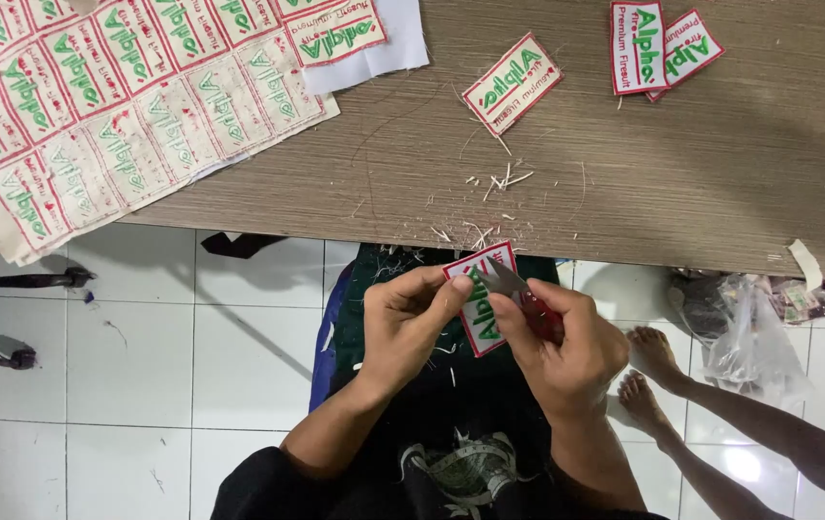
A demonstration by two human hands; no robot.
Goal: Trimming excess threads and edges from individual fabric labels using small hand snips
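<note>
Sitting at the edge of a wooden surface (624, 183), a person is holding one small embroidered patch (478, 313) over the lap, just below the surface's edge. The left hand (411, 323) is pinching the patch's left border between thumb and fingers, closed narrowly on it. The right hand (567, 342) is wrapped around small scissors with red handles (538, 313), and the blades are lying across the upper part of the patch. I cannot tell whether the blades are open or shut.

The patch is looking light and thin, a piece of white cloth with red border and green stitching. It seems soft but a little stiffened by the embroidery, so it is bending only slightly in the fingers. I am judging that it is best held by the border, close to the place being trimmed, because a loose corner would flop away.

On the surface, thread scraps (494, 183) are lying near the edge, three finished patches (514, 82) are resting farther up, and a big uncut sheet of patches (114, 96) is hanging over the left side. Another person's bare feet (648, 371) are resting on the white tile floor (124, 337) at the right.
</note>
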